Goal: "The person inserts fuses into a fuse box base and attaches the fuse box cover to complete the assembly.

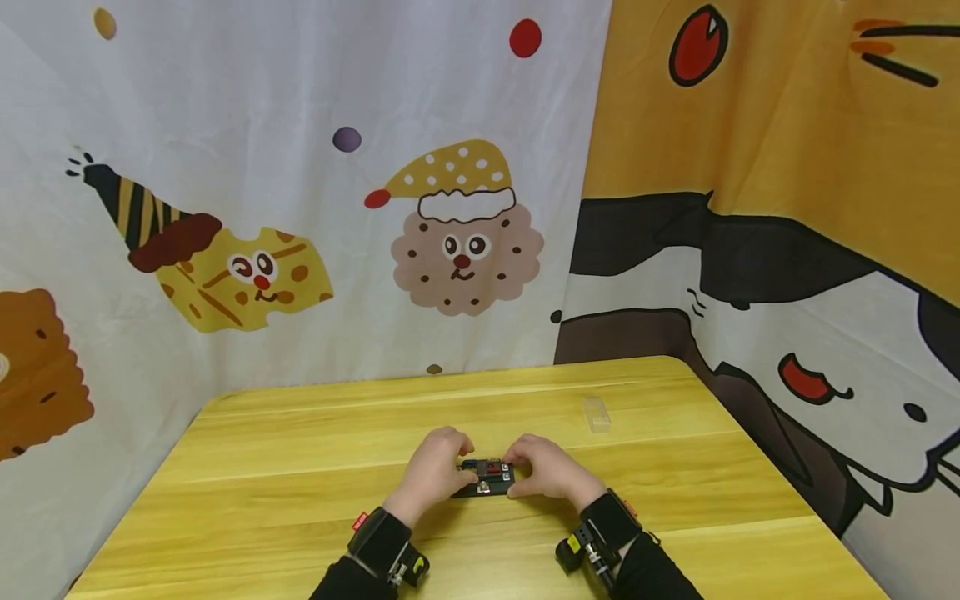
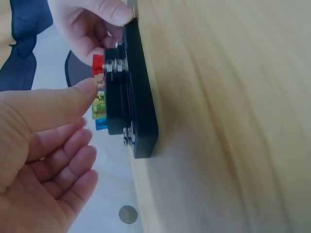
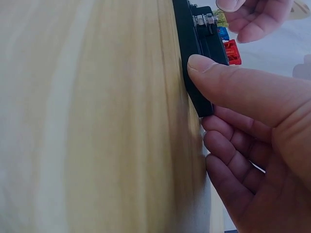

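Observation:
A black fuse block (image 1: 483,490) lies on the table in front of me, with small coloured blade fuses on its top. In the left wrist view a red fuse (image 2: 98,63), a yellow fuse (image 2: 98,108) and a blue fuse (image 2: 101,124) stand in a row. My right hand (image 1: 551,471) holds the block's right end, thumb (image 3: 201,64) on the near side. Over the left end is my left hand (image 1: 435,467), with thumb and forefinger spread apart and the thumb tip close to the fuses. Metal studs with nuts (image 2: 115,65) show on the block.
Beyond my right hand a small clear plastic box (image 1: 597,414) sits on the wooden table (image 1: 315,442). Printed curtains (image 1: 285,100) hang behind the table and along its right side.

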`<action>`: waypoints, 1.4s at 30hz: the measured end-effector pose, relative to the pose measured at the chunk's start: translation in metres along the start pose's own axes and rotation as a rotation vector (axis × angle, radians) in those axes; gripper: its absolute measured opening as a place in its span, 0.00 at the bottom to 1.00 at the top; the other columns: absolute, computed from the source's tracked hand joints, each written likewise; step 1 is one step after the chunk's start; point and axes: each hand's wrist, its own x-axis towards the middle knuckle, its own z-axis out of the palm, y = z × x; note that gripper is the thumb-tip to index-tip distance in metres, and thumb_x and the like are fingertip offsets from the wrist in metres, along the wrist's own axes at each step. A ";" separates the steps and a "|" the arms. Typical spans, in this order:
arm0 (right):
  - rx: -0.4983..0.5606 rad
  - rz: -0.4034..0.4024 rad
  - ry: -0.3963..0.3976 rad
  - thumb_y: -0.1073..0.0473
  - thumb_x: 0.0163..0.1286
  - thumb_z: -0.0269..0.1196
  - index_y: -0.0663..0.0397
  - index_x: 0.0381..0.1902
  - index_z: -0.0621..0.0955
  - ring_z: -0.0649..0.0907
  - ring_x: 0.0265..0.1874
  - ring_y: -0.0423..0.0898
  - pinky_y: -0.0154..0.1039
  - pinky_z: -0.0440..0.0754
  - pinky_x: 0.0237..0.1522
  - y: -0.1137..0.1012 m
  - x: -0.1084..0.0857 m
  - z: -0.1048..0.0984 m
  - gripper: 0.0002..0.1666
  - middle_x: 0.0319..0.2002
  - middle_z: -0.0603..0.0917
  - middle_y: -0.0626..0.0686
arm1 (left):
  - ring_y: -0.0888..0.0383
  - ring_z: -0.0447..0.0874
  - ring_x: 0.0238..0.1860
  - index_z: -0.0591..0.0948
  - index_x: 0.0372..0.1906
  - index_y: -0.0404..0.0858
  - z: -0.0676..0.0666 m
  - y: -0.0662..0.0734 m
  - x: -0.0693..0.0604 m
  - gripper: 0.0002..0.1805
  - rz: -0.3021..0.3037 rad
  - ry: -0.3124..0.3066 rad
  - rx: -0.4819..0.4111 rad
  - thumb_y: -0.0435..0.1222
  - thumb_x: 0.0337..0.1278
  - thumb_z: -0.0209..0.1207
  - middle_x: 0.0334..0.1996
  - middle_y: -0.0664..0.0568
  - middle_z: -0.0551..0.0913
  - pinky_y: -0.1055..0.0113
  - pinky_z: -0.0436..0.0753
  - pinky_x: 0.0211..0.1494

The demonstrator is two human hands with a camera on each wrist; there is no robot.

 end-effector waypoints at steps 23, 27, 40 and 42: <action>-0.002 -0.012 0.004 0.55 0.53 0.78 0.54 0.47 0.83 0.80 0.44 0.49 0.48 0.77 0.51 -0.001 -0.002 0.000 0.24 0.44 0.79 0.47 | 0.51 0.78 0.39 0.84 0.44 0.28 -0.002 -0.011 -0.007 0.34 -0.080 -0.121 0.002 0.43 0.27 0.82 0.37 0.46 0.81 0.55 0.78 0.48; -0.007 -0.015 0.006 0.55 0.53 0.78 0.54 0.47 0.83 0.80 0.44 0.48 0.48 0.77 0.51 0.000 -0.002 -0.001 0.25 0.44 0.79 0.47 | 0.54 0.76 0.36 0.84 0.42 0.29 -0.001 -0.013 -0.007 0.33 -0.099 -0.134 0.002 0.43 0.25 0.82 0.35 0.47 0.80 0.57 0.78 0.46; 0.013 0.007 0.001 0.56 0.53 0.78 0.54 0.47 0.82 0.80 0.44 0.49 0.49 0.77 0.51 -0.003 -0.003 -0.001 0.24 0.44 0.79 0.47 | 0.55 0.75 0.33 0.84 0.37 0.31 -0.002 -0.014 -0.010 0.27 -0.094 -0.146 0.006 0.40 0.26 0.82 0.31 0.51 0.79 0.57 0.78 0.44; 0.013 0.008 0.001 0.56 0.53 0.78 0.54 0.47 0.82 0.80 0.44 0.49 0.49 0.77 0.51 -0.003 -0.003 -0.001 0.24 0.44 0.79 0.47 | 0.55 0.75 0.34 0.84 0.36 0.31 -0.002 -0.015 -0.010 0.27 -0.091 -0.148 0.004 0.40 0.26 0.82 0.31 0.50 0.80 0.57 0.78 0.44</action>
